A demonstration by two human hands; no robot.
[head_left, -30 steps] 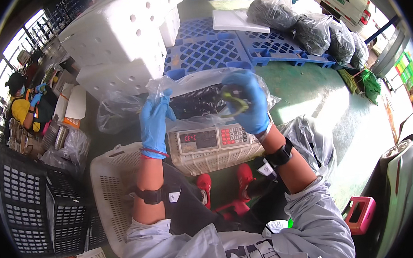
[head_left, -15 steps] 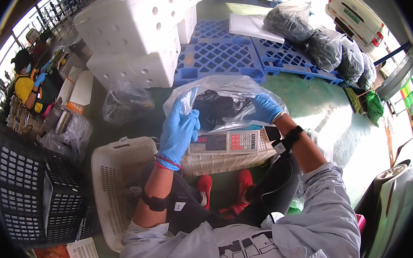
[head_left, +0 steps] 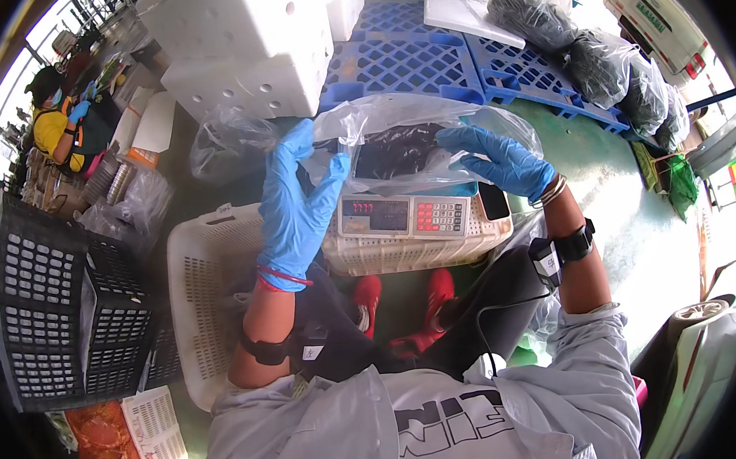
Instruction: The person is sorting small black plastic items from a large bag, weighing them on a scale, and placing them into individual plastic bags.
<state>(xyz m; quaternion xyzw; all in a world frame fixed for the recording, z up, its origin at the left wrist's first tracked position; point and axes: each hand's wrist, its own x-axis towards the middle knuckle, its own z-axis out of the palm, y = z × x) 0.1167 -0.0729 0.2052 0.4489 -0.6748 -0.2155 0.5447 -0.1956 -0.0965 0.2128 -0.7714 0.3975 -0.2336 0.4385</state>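
Observation:
A clear plastic bag (head_left: pixel 377 108) with dark contents (head_left: pixel 397 151) inside rests atop a digital scale (head_left: pixel 401 216) on an upturned white plastic crate (head_left: pixel 387 260). My left hand (head_left: pixel 298 204), in a blue glove, is at the bag's left end, fingers apart. My right hand (head_left: pixel 500 160), also gloved blue, is at the bag's right side with fingers outstretched and slightly bent, holding nothing that I can see. A black phone-like object (head_left: pixel 493 202) lies beside the scale, below that hand.
White foam boxes (head_left: pixel 239 89) and blue pallets (head_left: pixel 399 61) stand ahead, with filled bags (head_left: pixel 596 73) behind on the right. An empty-looking white basket (head_left: pixel 190 310) and black crates (head_left: pixel 36 304) are left. A co-worker (head_left: pixel 58 132) in yellow is farther left.
My left hand has loosened its grip on the bag and spread its fingers. My right hand no longer shows the yellow-green item held earlier and has come out of the bag's opening.

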